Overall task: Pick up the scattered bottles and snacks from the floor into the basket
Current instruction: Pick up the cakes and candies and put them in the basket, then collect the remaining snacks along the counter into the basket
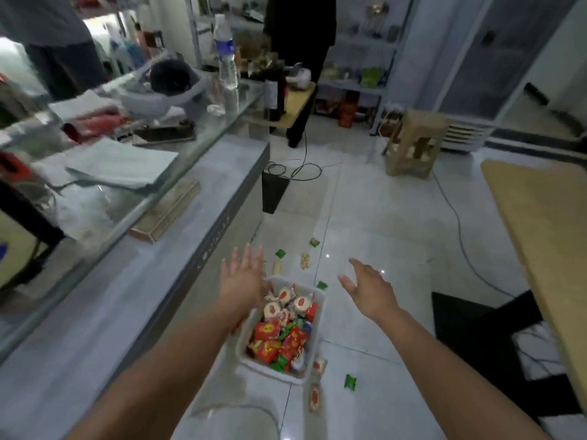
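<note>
A white plastic basket (pixel 318 315) stands on the tiled floor, filled with red, green and pale snack packets. My left hand (pixel 243 276) hovers over its far left corner, fingers spread, holding nothing. My right hand (pixel 367 289) is open to the right of the basket, also holding nothing. Loose snacks lie around the basket: a green packet (pixel 281 253), two pale bars (pixel 305 261) and a red-green packet (pixel 314 242) beyond it, a green one (pixel 322 285) by its far right corner, and a green packet (pixel 350 382) plus two pale wrapped snacks (pixel 315 397) on the near side.
A glass shop counter (pixel 178 192) runs along the left, with a water bottle (pixel 227 63) on top. A person in black (pixel 300 58) stands behind it. A wooden stool (pixel 413 142), floor cables (pixel 457 223), a black mat (pixel 470 325) and a wooden tabletop (pixel 546 223) lie to the right.
</note>
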Tool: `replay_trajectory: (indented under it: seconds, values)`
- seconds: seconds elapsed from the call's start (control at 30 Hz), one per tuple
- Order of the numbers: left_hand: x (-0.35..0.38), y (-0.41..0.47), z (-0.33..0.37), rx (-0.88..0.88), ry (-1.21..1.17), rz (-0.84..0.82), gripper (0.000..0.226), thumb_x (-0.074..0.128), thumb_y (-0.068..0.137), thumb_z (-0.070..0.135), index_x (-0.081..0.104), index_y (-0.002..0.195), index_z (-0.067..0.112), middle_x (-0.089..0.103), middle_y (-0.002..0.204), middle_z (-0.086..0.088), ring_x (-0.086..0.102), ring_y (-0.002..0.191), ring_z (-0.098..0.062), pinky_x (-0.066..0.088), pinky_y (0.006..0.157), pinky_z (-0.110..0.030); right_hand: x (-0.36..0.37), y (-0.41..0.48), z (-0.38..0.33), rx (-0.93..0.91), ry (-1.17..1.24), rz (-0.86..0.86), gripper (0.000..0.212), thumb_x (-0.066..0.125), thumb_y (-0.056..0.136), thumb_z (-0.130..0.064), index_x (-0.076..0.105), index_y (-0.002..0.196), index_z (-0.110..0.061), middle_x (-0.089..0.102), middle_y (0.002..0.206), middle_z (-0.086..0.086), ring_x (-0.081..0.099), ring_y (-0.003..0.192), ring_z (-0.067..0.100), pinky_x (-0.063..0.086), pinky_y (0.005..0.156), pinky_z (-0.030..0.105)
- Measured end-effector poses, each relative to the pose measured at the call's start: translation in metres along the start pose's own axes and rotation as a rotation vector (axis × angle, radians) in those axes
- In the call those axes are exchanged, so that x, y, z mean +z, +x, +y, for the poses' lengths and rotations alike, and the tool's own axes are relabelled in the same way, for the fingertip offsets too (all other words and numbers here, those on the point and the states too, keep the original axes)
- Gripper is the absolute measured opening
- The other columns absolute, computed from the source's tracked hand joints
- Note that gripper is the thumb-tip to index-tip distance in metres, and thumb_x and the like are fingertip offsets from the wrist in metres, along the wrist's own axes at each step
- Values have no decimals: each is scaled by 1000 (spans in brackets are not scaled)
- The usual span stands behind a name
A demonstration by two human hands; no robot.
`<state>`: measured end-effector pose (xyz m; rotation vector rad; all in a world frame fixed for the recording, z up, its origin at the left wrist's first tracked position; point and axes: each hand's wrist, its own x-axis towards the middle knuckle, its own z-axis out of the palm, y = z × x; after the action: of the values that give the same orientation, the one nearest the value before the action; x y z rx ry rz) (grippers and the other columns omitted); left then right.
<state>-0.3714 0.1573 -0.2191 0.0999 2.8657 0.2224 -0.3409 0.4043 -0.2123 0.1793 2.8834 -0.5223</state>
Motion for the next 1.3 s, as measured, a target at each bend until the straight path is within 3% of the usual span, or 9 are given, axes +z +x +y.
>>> replay_trajectory:
  seconds: [0.17,0.37,0.6,1.0,1.3]
  values:
    - [-81,48,47,2,85,58,78,38,96,51,-11,151,25,-14,159,-4,-13,146,-29,-3,116,-49,-95,24,25,11,-24,82,60,31,97,-52,22,147,-21,33,150,7,30,138,27,26,109,51]
    - [-97,122,116,23,130,83,81,33,94,59,-15,150,26,-20,158,-5,-18,145,-30,-7,115,-51,-149,91,91,16,-142,30,66,25,95,-58,9,151,-25,15,157,4,10,145,23,10,111,61]
    - [-121,183,161,-115,19,134,83,38,93,59,-13,151,27,-18,159,-5,-17,145,-30,-5,117,-51,-214,185,124,-110,-255,-1,69,22,94,-61,4,151,-28,3,160,3,0,147,24,4,112,64]
    - [-119,313,157,-402,-78,135,81,37,93,58,-8,151,24,-17,159,-7,-15,145,-30,-5,117,-51,-232,383,125,-361,-351,-112,70,25,93,-62,4,151,-28,-1,160,2,-5,147,23,-1,111,64]
    - [-149,414,136,-613,-163,177,81,34,93,60,-8,152,23,-15,159,-8,-16,145,-30,-6,116,-51,-262,564,55,-672,-444,-156,69,24,93,-61,4,151,-29,2,160,3,-2,147,23,4,111,66]
